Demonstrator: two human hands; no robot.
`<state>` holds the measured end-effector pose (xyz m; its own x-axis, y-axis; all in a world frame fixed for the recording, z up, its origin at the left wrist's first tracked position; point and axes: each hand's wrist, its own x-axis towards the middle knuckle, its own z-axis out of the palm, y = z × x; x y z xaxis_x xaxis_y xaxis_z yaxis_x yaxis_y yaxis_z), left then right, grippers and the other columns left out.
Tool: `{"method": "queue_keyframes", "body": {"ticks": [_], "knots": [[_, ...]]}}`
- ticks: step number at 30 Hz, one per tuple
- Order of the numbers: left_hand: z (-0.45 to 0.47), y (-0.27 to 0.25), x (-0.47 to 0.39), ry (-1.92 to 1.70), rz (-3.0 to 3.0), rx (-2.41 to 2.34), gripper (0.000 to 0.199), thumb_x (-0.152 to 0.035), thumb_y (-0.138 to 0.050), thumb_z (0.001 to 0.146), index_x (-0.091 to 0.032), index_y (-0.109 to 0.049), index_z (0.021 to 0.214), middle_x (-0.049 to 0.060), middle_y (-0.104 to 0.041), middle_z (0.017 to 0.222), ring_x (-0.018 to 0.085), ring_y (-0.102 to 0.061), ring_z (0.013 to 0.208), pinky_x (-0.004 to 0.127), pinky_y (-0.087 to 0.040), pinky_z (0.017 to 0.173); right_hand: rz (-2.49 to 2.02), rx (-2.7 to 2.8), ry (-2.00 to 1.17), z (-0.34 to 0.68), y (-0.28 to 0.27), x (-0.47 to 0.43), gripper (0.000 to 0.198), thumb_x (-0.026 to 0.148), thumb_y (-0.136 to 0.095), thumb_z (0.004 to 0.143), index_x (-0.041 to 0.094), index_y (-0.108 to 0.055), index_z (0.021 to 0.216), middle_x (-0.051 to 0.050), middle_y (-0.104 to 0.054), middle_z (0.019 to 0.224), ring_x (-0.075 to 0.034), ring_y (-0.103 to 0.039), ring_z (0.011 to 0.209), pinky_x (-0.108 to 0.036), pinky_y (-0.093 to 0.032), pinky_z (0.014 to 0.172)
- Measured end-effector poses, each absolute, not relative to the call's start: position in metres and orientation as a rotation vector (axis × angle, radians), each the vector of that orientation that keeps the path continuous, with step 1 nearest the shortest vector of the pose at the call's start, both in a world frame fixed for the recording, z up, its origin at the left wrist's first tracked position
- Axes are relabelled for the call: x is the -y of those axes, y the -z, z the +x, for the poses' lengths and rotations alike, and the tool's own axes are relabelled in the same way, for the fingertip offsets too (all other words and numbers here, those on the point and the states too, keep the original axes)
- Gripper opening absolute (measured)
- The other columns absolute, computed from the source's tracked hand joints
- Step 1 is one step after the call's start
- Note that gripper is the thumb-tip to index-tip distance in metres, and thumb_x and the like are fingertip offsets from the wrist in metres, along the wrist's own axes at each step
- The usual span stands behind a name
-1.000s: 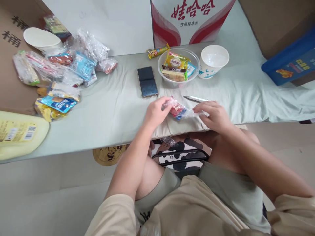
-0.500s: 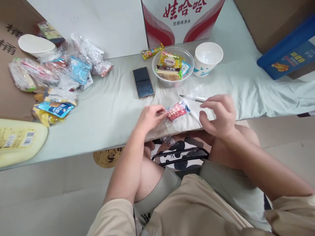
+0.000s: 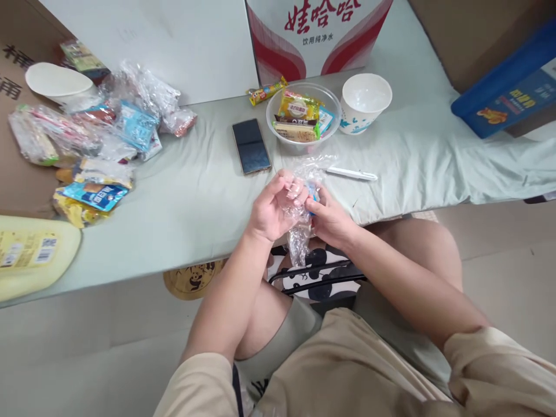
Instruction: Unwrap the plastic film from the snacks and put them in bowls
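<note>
My left hand (image 3: 271, 209) is closed on crinkled clear plastic wrap (image 3: 299, 246), which hangs down past the table's front edge. Close beside it, my right hand (image 3: 333, 221) pinches a small snack packet (image 3: 311, 191), of which only a bit of blue shows between the fingers. More clear film spreads on the cloth just beyond both hands. A white pen-like craft knife (image 3: 351, 173) lies to the right of that film. Behind the hands is a clear plastic bowl (image 3: 304, 149) holding several wrapped snacks. The rest of the packet is hidden by my fingers and the wrap.
A phone (image 3: 251, 146) lies left of the bowl, and a white paper cup (image 3: 366, 104) stands to its right. One yellow wrapped stick (image 3: 266, 92) is behind. Bagged snacks (image 3: 139, 124) pile up at left near a pale yellow bottle (image 3: 39, 255). Cartons (image 3: 321, 40) line the back.
My right hand has come left to meet the left hand. The red and blue packet has been taken up from the cloth, with clear plastic wrap now bunched around it.
</note>
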<state>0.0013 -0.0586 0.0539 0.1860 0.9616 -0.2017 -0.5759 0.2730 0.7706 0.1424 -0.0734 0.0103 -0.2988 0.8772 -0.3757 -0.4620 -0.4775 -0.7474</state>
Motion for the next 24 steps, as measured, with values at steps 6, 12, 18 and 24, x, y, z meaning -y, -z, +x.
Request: {"method": "queue_keyframes", "body": {"ticks": [6, 12, 18, 24], "knots": [[-0.038, -0.065, 0.049, -1.534, 0.364, -0.716, 0.037, -0.031, -0.055, 0.099, -0.020, -0.045, 0.065, -0.007, -0.035, 0.055, 0.004, -0.035, 0.041, 0.024, -0.052, 0.061, -0.734, 0.314, -1.928, 0.154, 0.002, 0.066, 0.028, 0.035, -0.072, 0.074, 0.026, -0.064, 0.099, 0.003, -0.072, 0.091, -0.013, -0.067, 0.084, -0.027, -0.058, 0.076], [-0.069, -0.057, 0.033, -1.611, 0.234, -0.761, 0.032, -0.021, -0.059, 0.094, -0.020, -0.048, 0.064, -0.008, -0.039, 0.051, 0.004, -0.037, 0.039, 0.022, -0.053, 0.062, -0.641, 0.212, -1.952, 0.166, -0.001, 0.064, 0.030, 0.027, -0.053, 0.080, 0.034, -0.067, 0.105, 0.004, -0.074, 0.117, -0.019, -0.066, 0.117, -0.048, -0.055, 0.100], [-0.089, -0.056, 0.026, -1.766, 0.204, -0.748, 0.035, -0.025, -0.056, 0.096, -0.020, -0.044, 0.064, -0.009, -0.037, 0.051, 0.004, -0.038, 0.040, 0.021, -0.052, 0.064, -0.657, 0.249, -2.069, 0.154, -0.004, 0.056, 0.030, 0.029, -0.047, 0.084, 0.026, -0.067, 0.107, -0.002, -0.076, 0.110, -0.018, -0.071, 0.104, -0.041, -0.062, 0.088], [-0.105, -0.057, 0.024, -1.866, 0.224, -0.994, 0.038, -0.028, -0.045, 0.101, -0.021, -0.044, 0.064, -0.007, -0.034, 0.049, 0.007, -0.036, 0.042, 0.022, -0.054, 0.066, -0.927, 0.495, -1.997, 0.134, -0.010, 0.050, 0.042, 0.054, -0.035, 0.099, 0.026, -0.066, 0.109, -0.004, -0.067, 0.137, -0.019, -0.062, 0.129, -0.041, -0.060, 0.093]]}}
